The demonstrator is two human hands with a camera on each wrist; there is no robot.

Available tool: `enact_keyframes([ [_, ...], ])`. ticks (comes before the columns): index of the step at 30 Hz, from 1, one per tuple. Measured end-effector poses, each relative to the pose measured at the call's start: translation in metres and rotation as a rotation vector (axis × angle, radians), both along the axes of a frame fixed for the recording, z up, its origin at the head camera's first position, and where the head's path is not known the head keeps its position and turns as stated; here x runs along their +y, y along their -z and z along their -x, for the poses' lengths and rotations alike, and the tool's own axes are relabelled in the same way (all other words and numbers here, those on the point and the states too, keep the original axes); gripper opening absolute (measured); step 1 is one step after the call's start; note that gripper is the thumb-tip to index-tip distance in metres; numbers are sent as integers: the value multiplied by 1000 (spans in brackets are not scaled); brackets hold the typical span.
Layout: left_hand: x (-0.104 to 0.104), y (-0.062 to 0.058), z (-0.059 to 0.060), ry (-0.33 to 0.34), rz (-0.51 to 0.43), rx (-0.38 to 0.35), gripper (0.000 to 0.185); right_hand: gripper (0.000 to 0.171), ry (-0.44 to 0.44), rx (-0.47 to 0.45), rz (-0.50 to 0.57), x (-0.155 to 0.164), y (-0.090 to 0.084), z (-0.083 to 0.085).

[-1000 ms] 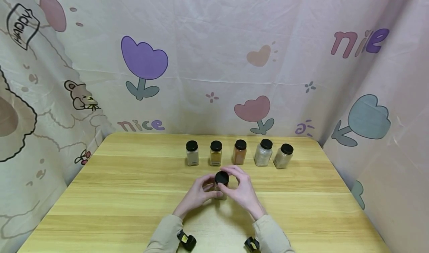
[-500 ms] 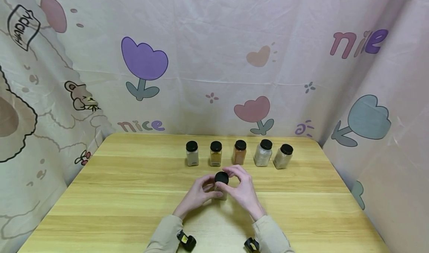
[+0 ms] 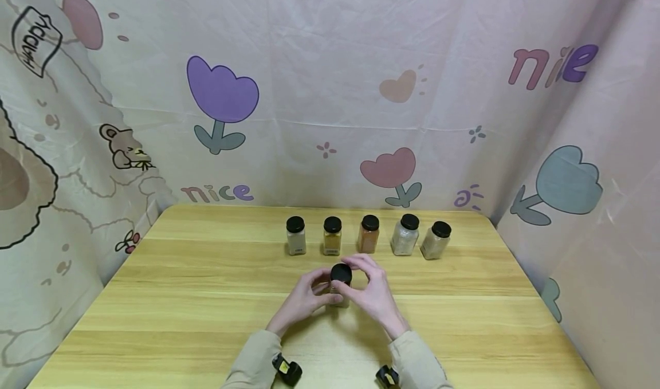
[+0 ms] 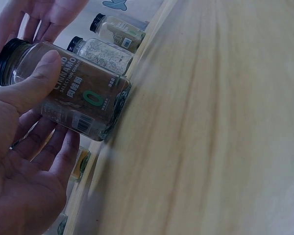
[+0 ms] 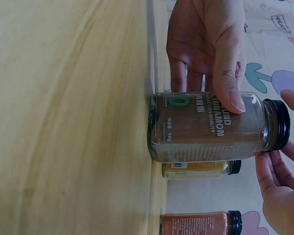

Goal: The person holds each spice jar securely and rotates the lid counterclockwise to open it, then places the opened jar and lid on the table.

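Note:
A glass jar of ground cinnamon (image 4: pixel 83 81), filled with brown powder, stands upright on the table in front of me. My left hand (image 3: pixel 303 298) grips its body, the thumb across the label and the other fingers behind. At the top, the thumb and fingers of my right hand (image 3: pixel 377 295) curl round the black lid (image 5: pixel 280 125). The lid sits on the jar's neck. In the right wrist view the right thumb and fingertips are at opposite sides of the lid.
Behind stands a row of several black-lidded spice jars: a pale one (image 3: pixel 296 243), a yellow one (image 3: pixel 332 243), an orange-brown one (image 3: pixel 368 240), a large whitish one (image 3: pixel 404 240) and a beige one (image 3: pixel 435 244). A printed curtain (image 3: pixel 319 91) hangs behind the wooden table (image 3: pixel 180 297).
My right thumb and fingers have shifted slightly round the lid. The left hand and the jar stay in the same place.

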State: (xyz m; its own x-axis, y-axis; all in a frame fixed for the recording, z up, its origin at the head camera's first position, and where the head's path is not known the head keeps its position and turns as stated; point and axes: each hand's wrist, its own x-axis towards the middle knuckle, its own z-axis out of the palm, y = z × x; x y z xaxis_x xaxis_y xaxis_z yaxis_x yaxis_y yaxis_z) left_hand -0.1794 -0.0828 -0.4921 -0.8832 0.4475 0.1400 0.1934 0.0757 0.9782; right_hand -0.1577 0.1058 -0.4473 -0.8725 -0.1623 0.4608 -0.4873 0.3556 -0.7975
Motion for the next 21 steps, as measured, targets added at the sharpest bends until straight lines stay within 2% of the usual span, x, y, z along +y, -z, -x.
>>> enact_keyframes([
  [3,0,0,0,4,1,2,47,47,46,-12,-15,-1,0,0],
  [7,-1,0,0,3,4,1,47,45,62,-11,-11,-1,-1,0],
  [10,0,0,0,0,4,-3,48,42,31,6,2,0,-1,0],
  [13,-1,0,0,-2,7,6,48,40,-37,14,18,1,-1,2],
  [17,0,-1,-1,-3,7,8,48,41,-109,-15,33,4,-2,3],
  [21,0,-1,-1,0,-7,-7,48,43,-98,-39,26,5,-4,3],
])
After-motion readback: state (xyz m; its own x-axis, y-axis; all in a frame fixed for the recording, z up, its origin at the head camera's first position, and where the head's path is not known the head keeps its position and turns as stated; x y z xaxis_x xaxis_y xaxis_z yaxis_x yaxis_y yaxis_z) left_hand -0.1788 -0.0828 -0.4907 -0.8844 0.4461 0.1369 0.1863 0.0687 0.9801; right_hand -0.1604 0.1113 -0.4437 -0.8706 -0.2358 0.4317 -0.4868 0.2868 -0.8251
